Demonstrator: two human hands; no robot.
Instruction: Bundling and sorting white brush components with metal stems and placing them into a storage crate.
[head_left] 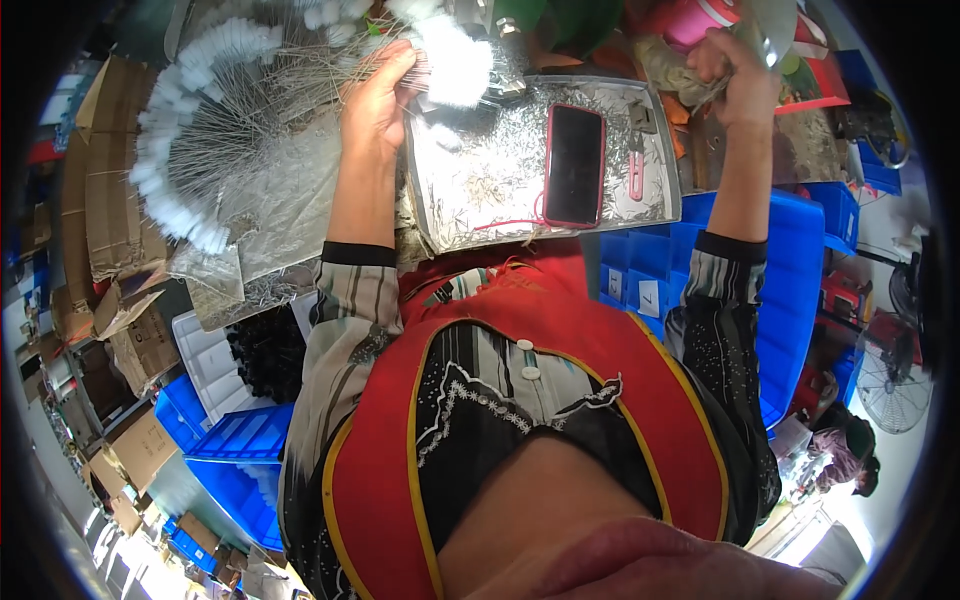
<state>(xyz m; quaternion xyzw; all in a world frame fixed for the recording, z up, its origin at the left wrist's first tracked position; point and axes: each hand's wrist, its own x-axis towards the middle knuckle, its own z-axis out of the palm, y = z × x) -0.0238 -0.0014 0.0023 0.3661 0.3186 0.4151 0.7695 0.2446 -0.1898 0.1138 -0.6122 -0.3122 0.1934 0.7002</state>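
My left hand (378,100) is closed around a bunch of thin wire-stemmed brushes with fluffy white heads (455,62), above the left edge of a metal tray (440,225). Beside it, a large pile of similar brushes (215,130) fans out over a clear plastic sheet, white heads outward. My right hand (740,80) is raised at the far right, its fingers curled in a fist. A shiny metal piece (772,40) shows by that fist, but I cannot make out what the fingers hold.
Wire clippings cover the tray, where a red-cased phone (575,165) and a small pink-handled cutter (636,172) lie. A pink round container (695,22) stands beyond. Blue bins (790,290) are below right, cardboard boxes (110,170) left. Another person (845,450) is at far right.
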